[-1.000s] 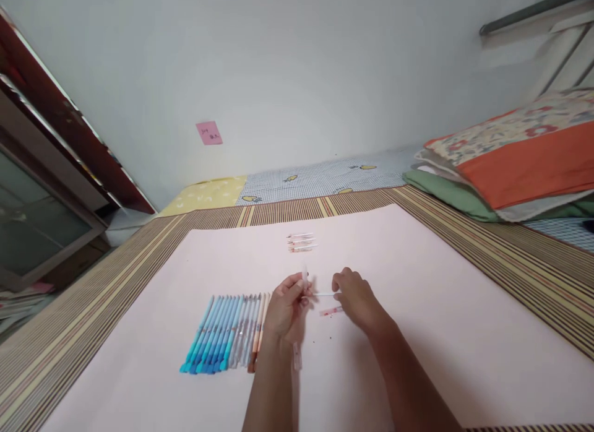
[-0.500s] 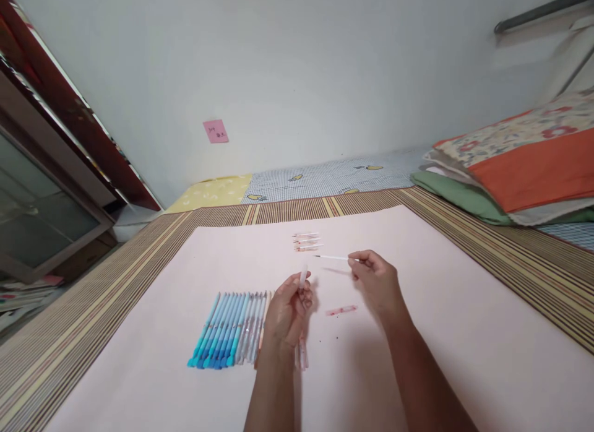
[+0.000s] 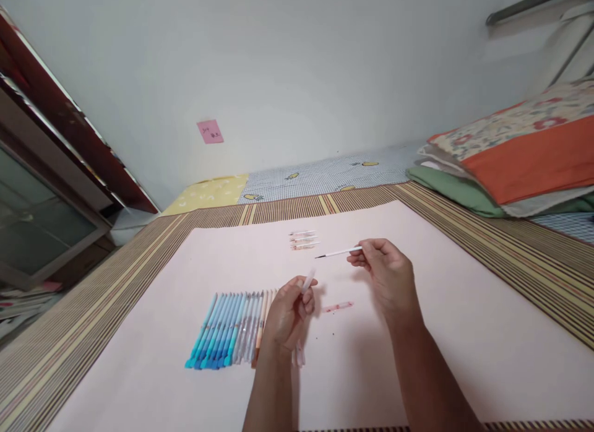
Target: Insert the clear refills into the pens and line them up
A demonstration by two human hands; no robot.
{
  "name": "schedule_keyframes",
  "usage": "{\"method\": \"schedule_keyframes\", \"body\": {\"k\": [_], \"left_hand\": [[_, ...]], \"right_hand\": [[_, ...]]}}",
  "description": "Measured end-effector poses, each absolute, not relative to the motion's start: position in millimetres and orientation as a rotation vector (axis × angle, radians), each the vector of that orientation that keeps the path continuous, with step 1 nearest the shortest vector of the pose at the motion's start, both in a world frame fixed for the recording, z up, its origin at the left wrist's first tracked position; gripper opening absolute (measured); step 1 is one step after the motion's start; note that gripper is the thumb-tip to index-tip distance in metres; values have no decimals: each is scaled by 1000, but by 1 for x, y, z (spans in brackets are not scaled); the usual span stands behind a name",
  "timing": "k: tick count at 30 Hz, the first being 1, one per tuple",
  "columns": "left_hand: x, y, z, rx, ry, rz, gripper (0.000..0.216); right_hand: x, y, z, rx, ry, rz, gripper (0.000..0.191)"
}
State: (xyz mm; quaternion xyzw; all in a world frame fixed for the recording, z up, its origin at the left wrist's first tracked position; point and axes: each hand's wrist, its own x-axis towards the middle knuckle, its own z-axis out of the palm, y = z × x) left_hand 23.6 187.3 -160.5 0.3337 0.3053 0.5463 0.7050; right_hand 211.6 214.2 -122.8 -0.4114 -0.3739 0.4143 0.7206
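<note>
My left hand [image 3: 288,314] is closed round a clear pen barrel [image 3: 307,282] whose top sticks up past my thumb. My right hand [image 3: 388,272] pinches a thin white refill [image 3: 338,253], holding it level with its dark tip pointing left, just above the pale pink sheet [image 3: 440,333]. A pinkish pen part [image 3: 338,306] lies on the sheet between my hands. A row of several blue, clear and orange pens [image 3: 232,328] lies left of my left hand. A few small pen parts [image 3: 304,240] lie farther back.
The pink sheet lies on a striped woven mat [image 3: 83,320]. Folded bedding and an orange pillow [image 3: 520,159] are stacked at the right. A dark wooden cabinet [image 3: 51,172] stands at the left. A pink sticky note [image 3: 210,132] is on the wall.
My right hand has pulled the refill out of the barrel and carried it up and to the right. My left hand has stayed put with the barrel.
</note>
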Motion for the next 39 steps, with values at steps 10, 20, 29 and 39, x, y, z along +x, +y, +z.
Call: {"method": "schedule_keyframes", "body": {"k": [10,20,29,39], "left_hand": [[27,185,-160,761,694,1196,29],[28,185,-160,797,682,1150,30],[28,183,-158,846,727,1131,30],[30,181,-155,843,732,1117,30]], "right_hand": [[213,208,-113,-857,-843,857,22],[212,210,-114,-955,-956,666,20],[211,208,-114,-992,-1002,663,19],[208,206,-110,-1007,-1097,730,19]]}}
